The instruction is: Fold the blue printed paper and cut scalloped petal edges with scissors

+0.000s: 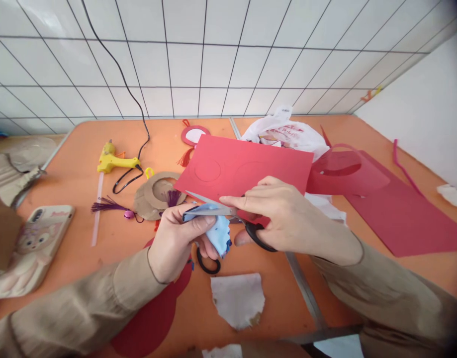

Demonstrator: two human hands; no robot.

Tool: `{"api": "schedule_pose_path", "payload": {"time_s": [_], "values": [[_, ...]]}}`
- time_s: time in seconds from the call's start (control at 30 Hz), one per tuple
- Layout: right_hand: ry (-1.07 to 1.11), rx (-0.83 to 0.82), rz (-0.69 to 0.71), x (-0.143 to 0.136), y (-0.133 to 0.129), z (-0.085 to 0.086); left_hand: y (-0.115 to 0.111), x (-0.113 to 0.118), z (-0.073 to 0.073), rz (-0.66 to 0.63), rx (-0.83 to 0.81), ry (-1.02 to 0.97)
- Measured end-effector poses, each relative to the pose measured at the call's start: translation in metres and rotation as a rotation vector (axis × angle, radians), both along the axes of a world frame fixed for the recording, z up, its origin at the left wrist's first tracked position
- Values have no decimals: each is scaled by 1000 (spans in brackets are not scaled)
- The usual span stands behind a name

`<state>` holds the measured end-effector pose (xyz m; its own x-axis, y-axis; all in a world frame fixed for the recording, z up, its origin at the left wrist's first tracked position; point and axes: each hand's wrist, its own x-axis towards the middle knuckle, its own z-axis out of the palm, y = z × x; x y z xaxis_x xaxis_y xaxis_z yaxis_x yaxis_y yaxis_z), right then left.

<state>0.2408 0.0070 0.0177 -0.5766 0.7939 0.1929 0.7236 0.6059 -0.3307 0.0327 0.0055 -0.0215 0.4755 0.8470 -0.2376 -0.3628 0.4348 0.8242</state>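
Note:
Pinched between the fingers of my left hand (179, 238) is a small light-blue piece (219, 233) with a dark, jagged edge. My right hand (284, 214) grips black-handled scissors (256, 233), index finger stretched along them. The scissor blades are apart and point left, one of them lying across the blue piece. Behind both hands a red sheet (246, 164) with faint circle outlines lies on the table. Below the hands rests a torn whitish scrap (238, 300). Another black loop handle (208, 262) shows under my left hand.
An orange table (79, 199) holds a yellow glue gun (116, 159) with a black cord, a cardboard ring (142, 199), a phone (45, 238), a white plastic bag (295, 136) and red sheets (407, 209) at the right. A red cutout (149, 323) lies beside my left sleeve.

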Motion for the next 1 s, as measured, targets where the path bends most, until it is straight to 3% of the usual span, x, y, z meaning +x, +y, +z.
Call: {"api": "schedule_pose_path", "payload": {"time_s": [0.77, 0.9, 1.0], "values": [[165, -49, 38, -7, -1, -6, -2, 3, -3, -15, -33, -43], [157, -106, 1, -8, -1, -3, -1, 2, -2, 28, -4, -24], [267, -214, -41, -7, 0, -1, -1, 2, -2, 54, 13, 3]]}}
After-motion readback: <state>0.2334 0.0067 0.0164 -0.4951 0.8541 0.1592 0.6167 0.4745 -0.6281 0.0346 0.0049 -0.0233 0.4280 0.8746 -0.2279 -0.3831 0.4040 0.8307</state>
